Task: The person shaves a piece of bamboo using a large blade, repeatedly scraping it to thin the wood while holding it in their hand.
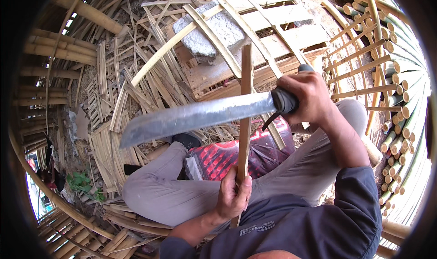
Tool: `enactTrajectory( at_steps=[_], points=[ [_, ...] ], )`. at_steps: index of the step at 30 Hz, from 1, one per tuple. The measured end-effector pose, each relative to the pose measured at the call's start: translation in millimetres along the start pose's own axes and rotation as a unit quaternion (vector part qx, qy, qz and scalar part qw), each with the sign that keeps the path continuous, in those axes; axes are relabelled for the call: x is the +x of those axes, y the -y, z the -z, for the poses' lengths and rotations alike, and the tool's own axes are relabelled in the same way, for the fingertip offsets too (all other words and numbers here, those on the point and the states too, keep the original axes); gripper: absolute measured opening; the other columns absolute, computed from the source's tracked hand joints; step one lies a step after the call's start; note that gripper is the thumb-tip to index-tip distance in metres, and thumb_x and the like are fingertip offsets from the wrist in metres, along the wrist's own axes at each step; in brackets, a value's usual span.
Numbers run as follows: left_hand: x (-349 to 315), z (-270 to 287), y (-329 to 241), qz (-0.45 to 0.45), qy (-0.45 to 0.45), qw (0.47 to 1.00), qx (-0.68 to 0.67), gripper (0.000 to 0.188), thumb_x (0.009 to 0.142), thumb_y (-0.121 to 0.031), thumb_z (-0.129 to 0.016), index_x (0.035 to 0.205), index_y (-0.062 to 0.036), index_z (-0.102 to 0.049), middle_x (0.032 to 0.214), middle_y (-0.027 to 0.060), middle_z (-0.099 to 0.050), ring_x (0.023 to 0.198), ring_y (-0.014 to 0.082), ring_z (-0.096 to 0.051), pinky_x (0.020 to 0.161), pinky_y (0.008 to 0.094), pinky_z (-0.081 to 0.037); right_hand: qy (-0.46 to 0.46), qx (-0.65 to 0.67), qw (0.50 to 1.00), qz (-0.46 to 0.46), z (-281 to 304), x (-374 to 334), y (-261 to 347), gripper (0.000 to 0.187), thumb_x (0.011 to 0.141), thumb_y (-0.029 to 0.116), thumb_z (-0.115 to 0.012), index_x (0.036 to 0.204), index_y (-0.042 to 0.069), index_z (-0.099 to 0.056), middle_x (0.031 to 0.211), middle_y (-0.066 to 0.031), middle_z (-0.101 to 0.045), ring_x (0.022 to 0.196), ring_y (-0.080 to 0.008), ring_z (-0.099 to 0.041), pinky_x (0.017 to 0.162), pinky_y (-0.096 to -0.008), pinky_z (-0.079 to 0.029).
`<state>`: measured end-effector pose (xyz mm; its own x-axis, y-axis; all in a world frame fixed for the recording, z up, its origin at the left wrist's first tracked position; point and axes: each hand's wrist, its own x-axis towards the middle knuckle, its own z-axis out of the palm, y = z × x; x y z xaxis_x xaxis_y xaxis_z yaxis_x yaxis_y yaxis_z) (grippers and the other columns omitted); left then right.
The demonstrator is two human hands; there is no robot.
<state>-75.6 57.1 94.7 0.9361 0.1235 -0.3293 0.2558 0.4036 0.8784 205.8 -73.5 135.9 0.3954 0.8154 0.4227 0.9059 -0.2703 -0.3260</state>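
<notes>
My right hand (307,95) is closed around the dark handle of a machete (200,114). Its broad steel blade points left and crosses over a long bamboo strip (246,90). Fingers and thumb of my left hand (233,193) wrap the lower part of that strip, which stands roughly upright in the picture, its far end beyond the blade. Whether the blade touches the strip I cannot tell. Beneath them a red and black printed sack (223,159) lies between my bent legs.
Ahead, a grey stone block (209,31) rests by a wooden pallet (282,33), with several split bamboo strips (255,36) leaning across. Bamboo slats (102,154) litter the ground at left. Cut bamboo poles (400,104) are stacked at right. A dark phone-like object (132,169) lies beside my left knee.
</notes>
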Motion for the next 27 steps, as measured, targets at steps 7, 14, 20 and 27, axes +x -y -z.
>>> enactTrajectory(
  at_steps=[7,14,20,27],
  points=[
    [-2,-2,3,0.007,-0.025,0.999,0.047,0.021,0.104,-0.024,-0.057,0.101,-0.0054,-0.047,0.064,-0.0040,-0.047,0.050,0.0023,-0.043,0.044,0.0219,-0.033,-0.024,-0.041,0.994,-0.103,18,1,-21,0.033,0.059,0.015,-0.078,0.089,0.009,-0.068,0.072,-0.0121,-0.068,0.068,-0.0350,-0.068,0.061,-0.0441,-0.054],
    [3,1,-2,0.007,-0.010,0.997,-0.082,0.025,0.108,-0.030,-0.048,0.111,-0.0050,-0.046,0.058,-0.0019,-0.041,0.042,0.0040,-0.035,0.037,0.0216,-0.031,0.044,-0.007,0.999,-0.027,0,-5,4,0.039,0.054,0.019,-0.079,0.089,0.011,-0.064,0.067,-0.0098,-0.063,0.061,-0.0328,-0.066,0.056,-0.0453,-0.050],
    [-2,-8,-2,-0.007,-0.036,0.999,-0.015,0.027,0.107,-0.029,-0.050,0.113,-0.0031,-0.047,0.055,-0.0026,-0.039,0.043,0.0032,-0.036,0.039,0.0209,-0.032,-0.011,-0.031,0.994,-0.106,0,9,-16,0.029,0.060,0.016,-0.079,0.082,0.009,-0.062,0.066,-0.0113,-0.064,0.063,-0.0337,-0.067,0.058,-0.0445,-0.052],
    [0,-5,5,0.016,-0.056,0.998,-0.033,0.019,0.105,-0.022,-0.055,0.103,-0.0053,-0.047,0.063,-0.0051,-0.045,0.048,0.0014,-0.040,0.043,0.0204,-0.033,0.018,-0.063,0.997,-0.049,3,3,-11,0.034,0.058,0.016,-0.077,0.087,0.012,-0.062,0.069,-0.0076,-0.063,0.062,-0.0320,-0.066,0.053,-0.0447,-0.049]
  ],
)
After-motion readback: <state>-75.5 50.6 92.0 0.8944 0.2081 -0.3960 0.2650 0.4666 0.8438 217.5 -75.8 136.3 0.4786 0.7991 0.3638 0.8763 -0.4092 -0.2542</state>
